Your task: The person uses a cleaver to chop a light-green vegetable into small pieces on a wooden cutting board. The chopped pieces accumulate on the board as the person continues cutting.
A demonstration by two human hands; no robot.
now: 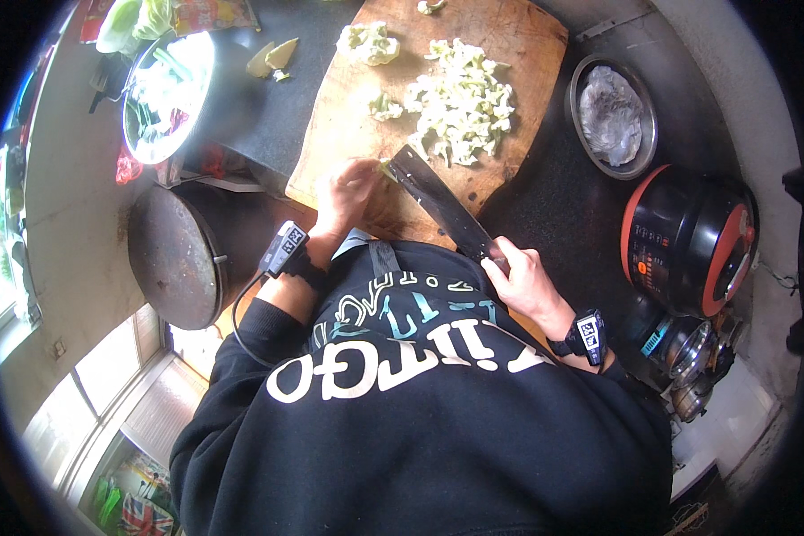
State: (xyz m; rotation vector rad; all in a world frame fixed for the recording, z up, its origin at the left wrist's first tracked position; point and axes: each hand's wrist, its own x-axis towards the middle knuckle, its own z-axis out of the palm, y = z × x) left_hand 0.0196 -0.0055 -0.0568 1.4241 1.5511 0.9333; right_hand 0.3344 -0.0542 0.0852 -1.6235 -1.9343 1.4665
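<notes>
My right hand (522,278) grips the handle of a cleaver (442,204), whose broad dark blade points up and left over the near part of a wooden cutting board (348,127). Close to the blade's tip, my left hand (352,191) has its fingers bent around a small green piece (388,171), mostly hidden by the fingers. A spread pile of chopped cauliflower (465,104) lies on the board beyond the blade. To its left are a larger cauliflower chunk (368,43) and a smaller floret (383,106). Another small bit sits at the board's far edge.
A metal bowl (128,127) of cut vegetables stands left on the dark counter, near pale slices (281,53). Below it is a large round lidded container (171,258). On the right are a steel bowl holding a plastic bag (610,117) and a black-and-red electric cooker (687,241).
</notes>
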